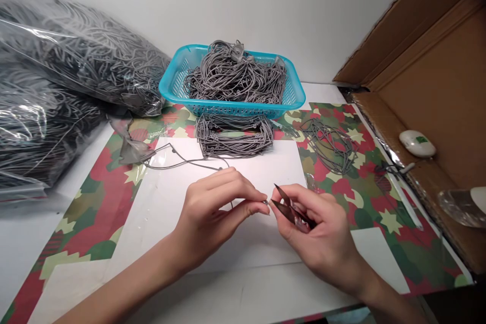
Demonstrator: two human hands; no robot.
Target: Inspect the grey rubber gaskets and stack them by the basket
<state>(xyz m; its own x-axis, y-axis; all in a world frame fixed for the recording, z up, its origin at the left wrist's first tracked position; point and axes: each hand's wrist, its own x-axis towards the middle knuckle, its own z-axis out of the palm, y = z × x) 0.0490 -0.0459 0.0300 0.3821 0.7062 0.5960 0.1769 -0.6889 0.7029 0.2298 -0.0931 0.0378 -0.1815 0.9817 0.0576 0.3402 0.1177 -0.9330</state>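
Note:
My left hand (220, 207) pinches a small end of a thin grey cord (182, 163) between thumb and forefinger, over a white sheet of paper (152, 212). The cord trails left from behind the fingers to a grey flap-like piece (131, 149). My right hand (315, 228) is wrapped round small dark scissors (290, 210), their blades parted and their tips pointing up and left, close beside the left fingertips. Behind the hands, a stacked bundle of grey cords (235, 143) lies on the paper's far edge.
A blue basket (231, 106) heaped with grey cords stands at the back. Clear bags of grey cords (87, 50) fill the left. Loose cords (332, 144) lie right of the bundle. A cardboard box (429, 71) with a white oval object (417, 143) borders the right.

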